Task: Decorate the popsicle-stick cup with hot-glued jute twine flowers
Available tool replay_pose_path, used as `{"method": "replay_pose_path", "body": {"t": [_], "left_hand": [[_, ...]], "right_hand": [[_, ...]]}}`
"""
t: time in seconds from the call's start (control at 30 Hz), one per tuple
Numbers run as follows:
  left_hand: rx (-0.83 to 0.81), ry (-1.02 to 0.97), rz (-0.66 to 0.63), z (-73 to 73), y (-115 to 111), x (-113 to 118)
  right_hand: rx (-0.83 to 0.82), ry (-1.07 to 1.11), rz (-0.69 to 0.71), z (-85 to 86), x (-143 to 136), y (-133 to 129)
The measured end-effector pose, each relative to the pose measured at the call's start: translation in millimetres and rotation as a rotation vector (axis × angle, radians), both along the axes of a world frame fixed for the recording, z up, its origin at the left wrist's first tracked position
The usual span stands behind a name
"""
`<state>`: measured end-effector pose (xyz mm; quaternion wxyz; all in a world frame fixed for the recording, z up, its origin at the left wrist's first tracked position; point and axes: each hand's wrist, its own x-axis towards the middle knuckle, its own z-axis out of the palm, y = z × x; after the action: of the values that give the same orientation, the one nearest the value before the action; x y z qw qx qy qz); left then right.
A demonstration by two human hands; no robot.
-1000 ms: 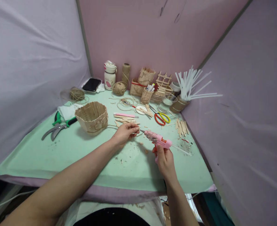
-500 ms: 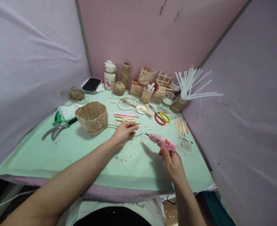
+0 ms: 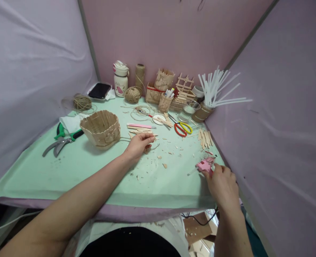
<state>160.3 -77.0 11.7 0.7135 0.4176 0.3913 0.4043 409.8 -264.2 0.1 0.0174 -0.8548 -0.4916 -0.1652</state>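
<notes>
The pink glue gun (image 3: 205,165) has just swung away from the left hand (image 3: 139,144) and is now over by the right edge of the surface (image 3: 53,178), its nozzle turned from the person and its clear glue stick trailing back. For the gluing, I take this as a pause in applying adhesive.

The right hand (image 3: 223,182) is closed around the gun's handle, which its fingers mostly hide. The left hand has thumb and forefinger together in a pinch; I can't make out what sits between the tips. Twine (image 3: 124,139) runs from the wooden basket (image 3: 101,137), standing upright to the left, and its loose end pokes out beyond the left hand.
</notes>
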Motion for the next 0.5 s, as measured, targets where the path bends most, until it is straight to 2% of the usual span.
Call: {"method": "replay_pose_path", "body": {"t": [0.07, 0.1, 0.17, 0.2, 0.27, 0.33, 0.5], "left_hand": [[0.013, -0.003, -0.008, -1.2, 0, 0], [0.017, -0.002, -0.011, -1.8, 1, 0], [0.019, 0.005, -0.015, -3.1, 1, 0], [0.023, 0.006, -0.015, -3.6, 1, -1], [0.034, -0.002, -0.012, -4.3, 2, -1], [0.046, -0.013, -0.010, -4.5, 2, -1], [0.033, -0.005, -0.023, -2.7, 0, 0]], "right_hand": [[0.118, 0.070, 0.124, 13.2, -15, 5], [0.170, 0.131, 0.234, 17.7, -26, 10], [0.181, 0.278, 0.492, 20.2, -50, 20], [0.146, 0.318, 0.578, 18.2, -62, 25], [0.078, 0.326, 0.635, 10.4, -83, 35], [0.042, 0.321, 0.625, 1.6, -95, 42], [0.041, 0.355, 0.654, -8.7, -98, 49]]}}
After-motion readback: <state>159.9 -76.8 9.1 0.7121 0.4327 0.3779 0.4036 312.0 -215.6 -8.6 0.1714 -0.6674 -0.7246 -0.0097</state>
